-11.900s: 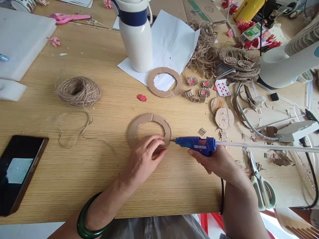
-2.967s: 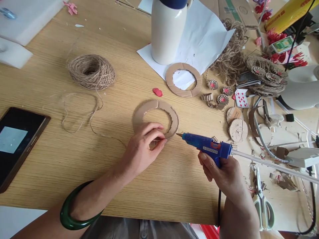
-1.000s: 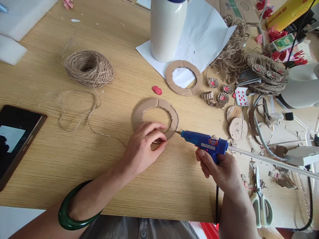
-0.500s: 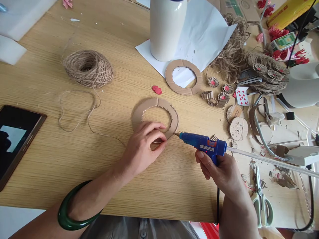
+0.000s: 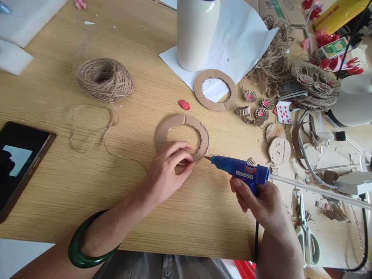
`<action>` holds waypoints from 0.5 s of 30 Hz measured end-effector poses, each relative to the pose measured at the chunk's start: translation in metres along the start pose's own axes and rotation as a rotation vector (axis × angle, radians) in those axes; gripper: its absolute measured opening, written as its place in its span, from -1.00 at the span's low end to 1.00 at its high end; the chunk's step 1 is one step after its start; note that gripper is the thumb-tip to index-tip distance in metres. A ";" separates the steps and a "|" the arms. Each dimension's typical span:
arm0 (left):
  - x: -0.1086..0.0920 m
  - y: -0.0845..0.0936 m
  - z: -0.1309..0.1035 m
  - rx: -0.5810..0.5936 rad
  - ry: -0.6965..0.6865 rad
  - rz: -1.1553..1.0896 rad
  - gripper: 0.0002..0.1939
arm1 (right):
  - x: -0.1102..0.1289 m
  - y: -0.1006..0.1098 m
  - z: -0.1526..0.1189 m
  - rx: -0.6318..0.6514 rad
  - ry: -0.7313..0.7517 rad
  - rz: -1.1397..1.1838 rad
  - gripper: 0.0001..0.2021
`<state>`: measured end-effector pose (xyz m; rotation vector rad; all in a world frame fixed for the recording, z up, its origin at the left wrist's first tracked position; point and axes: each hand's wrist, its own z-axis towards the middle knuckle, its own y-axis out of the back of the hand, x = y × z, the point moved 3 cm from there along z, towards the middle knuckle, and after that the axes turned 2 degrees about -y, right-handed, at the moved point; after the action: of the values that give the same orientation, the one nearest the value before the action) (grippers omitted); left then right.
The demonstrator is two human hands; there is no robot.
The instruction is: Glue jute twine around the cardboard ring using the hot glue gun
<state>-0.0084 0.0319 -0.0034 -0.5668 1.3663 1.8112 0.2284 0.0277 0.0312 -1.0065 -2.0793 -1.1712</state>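
– Tan jute at left: 1 round coil of twine (image 5: 117, 83), its loose strand (image 5: 117, 117) trailing right, lost to view near the left hand (image 5: 170, 170).
– State of that hand?
– Thumb and fingertips pinched on the lower rim of a flat brown cardboard ring (image 5: 204, 139), at centre, on or just above the pale wooden table (image 5: 188, 221).
– Progress?
– Judged: ring already cut, inner edge ragged; gluing at its outer rim looks like the step in hand. How much of the rim is done is too small to tell. A 2nd flat brown cardboard ring (image 5: 212, 105), behind and to the right, lies bare, presumably still to be worked.
– Further right?
– 1 blue plastic glue gun (image 5: 232, 166), nozzle tip at the ring's rim, contact uncertain. The right hand (image 5: 258, 197) is closed around its handle.
– Any writing?
– White label (image 5: 244, 175) on the gun: print illegible. White playing card (image 5: 284, 112): red diamonds, rank unclear. Yellow package (image 5: 340, 17): markings unreadable. No brand identified.
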 end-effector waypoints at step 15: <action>0.000 0.000 0.001 0.001 0.000 0.002 -0.89 | -0.003 -0.005 0.001 0.000 0.113 -0.076 -0.61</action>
<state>-0.0084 0.0325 -0.0033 -0.5654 1.3679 1.8119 0.2263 0.0263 0.0261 -0.8471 -2.0439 -1.2366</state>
